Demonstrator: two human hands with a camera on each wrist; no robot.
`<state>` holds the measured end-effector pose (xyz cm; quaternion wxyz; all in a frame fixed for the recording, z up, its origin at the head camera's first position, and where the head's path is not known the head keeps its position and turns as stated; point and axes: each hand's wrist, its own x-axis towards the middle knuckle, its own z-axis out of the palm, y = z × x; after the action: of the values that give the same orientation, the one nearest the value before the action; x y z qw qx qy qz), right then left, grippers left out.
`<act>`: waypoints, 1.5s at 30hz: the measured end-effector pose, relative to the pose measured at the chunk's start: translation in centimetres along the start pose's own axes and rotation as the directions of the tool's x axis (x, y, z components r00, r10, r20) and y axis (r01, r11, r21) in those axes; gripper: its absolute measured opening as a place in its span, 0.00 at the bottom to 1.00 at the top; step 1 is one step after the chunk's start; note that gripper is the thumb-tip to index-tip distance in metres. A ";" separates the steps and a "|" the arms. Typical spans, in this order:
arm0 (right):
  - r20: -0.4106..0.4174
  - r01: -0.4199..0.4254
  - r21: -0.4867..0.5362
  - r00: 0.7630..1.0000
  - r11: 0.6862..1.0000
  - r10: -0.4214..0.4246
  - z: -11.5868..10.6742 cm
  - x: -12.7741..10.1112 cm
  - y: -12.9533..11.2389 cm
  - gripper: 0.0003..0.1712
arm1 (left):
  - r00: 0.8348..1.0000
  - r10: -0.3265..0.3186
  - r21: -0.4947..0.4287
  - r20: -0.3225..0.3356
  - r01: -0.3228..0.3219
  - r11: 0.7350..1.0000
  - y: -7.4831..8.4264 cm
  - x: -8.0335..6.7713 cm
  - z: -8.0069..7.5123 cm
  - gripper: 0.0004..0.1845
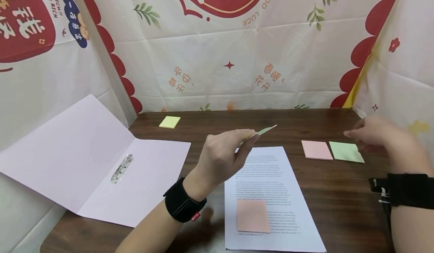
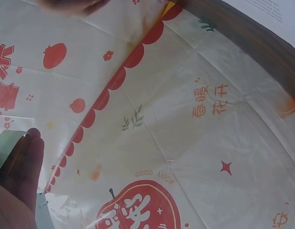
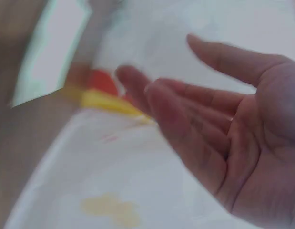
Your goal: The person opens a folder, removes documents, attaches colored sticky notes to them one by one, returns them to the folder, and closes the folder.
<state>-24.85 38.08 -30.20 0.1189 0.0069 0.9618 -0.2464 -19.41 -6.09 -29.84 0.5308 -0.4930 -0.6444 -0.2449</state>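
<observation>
- 1 printed sheet [image 1: 271, 192] lies at lower centre, carrying 1 pink note [image 1: 253, 216]; bare table [image 1: 342, 196] spreads to its right.
- 1 open folder [image 1: 91, 159] overhangs the table's left edge.
- Left hand [image 1: 222, 159] pinches 1 green note [image 1: 266, 131] at mid-frame, long axis pointing upper right.
- Right hand [image 1: 371, 132], fingers loosely spread, holding nothing, hovers over 2 pads: pink pad [image 1: 317, 150], green pad [image 1: 346, 152].
- 1 yellow pad [image 1: 170, 122] sits farthest.

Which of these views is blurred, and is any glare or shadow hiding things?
Head view: sharp, evenly lit, no glare; the left hand pinching a green note casts a soft shadow on the table. Left wrist view: mostly sharp backdrop, fingers dark at the edge. Right wrist view: heavily blurred, right hand open and soft-edged.
</observation>
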 end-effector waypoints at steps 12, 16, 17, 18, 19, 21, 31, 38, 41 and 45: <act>-0.191 0.314 -0.080 0.927 0.946 -0.324 3.0 -6.4 -13.9 0.25 | 0.998 0.038 0.014 0.041 -0.039 0.999 0.2 -0.3 0.0 0.04; -0.203 0.411 0.060 0.897 0.910 -0.392 4.0 -7.8 -15.5 0.16 | 0.995 0.070 0.052 0.066 -0.073 0.996 0.3 -0.2 0.1 0.05; -0.198 0.424 0.106 0.896 0.900 -0.399 4.2 -8.1 -15.8 0.15 | 0.994 0.085 0.068 0.075 -0.090 0.994 0.3 -0.2 0.1 0.06; -0.187 0.429 0.148 0.897 0.891 -0.400 4.4 -8.2 -16.1 0.16 | 0.991 0.104 0.089 0.086 -0.112 0.990 0.4 -0.1 0.1 0.06; -0.175 0.431 0.190 0.899 0.882 -0.402 4.5 -8.4 -16.3 0.16 | 0.987 0.128 0.115 0.093 -0.138 0.984 0.4 -0.1 0.1 0.06; -0.132 0.426 0.268 0.905 0.864 -0.405 4.7 -8.7 -16.6 0.18 | 0.977 0.182 0.165 0.110 -0.198 0.966 0.5 0.0 0.2 0.06; 0.042 0.463 0.384 0.856 0.799 -0.516 5.2 -9.4 -16.8 0.11 | 0.935 0.318 0.278 0.159 -0.351 0.894 0.9 0.0 0.5 0.02; 0.058 0.428 0.348 0.878 0.834 -0.474 5.5 -8.7 -16.7 0.12 | 0.915 0.346 0.232 0.205 -0.389 0.891 0.8 -0.3 0.5 0.02; 0.086 0.390 0.332 0.894 0.859 -0.439 5.8 -7.9 -16.5 0.13 | 0.918 0.319 0.163 0.237 -0.361 0.918 0.6 -0.5 0.7 0.13; 0.128 0.371 0.236 0.904 0.898 -0.408 6.4 -6.0 -15.9 0.11 | 0.918 0.223 0.030 0.329 -0.247 0.969 0.2 -0.9 1.1 0.27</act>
<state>-18.69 21.35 -26.76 0.1494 -0.1956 0.8986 -0.3632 -19.76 -5.44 -31.07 0.4608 -0.5810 -0.6669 -0.0723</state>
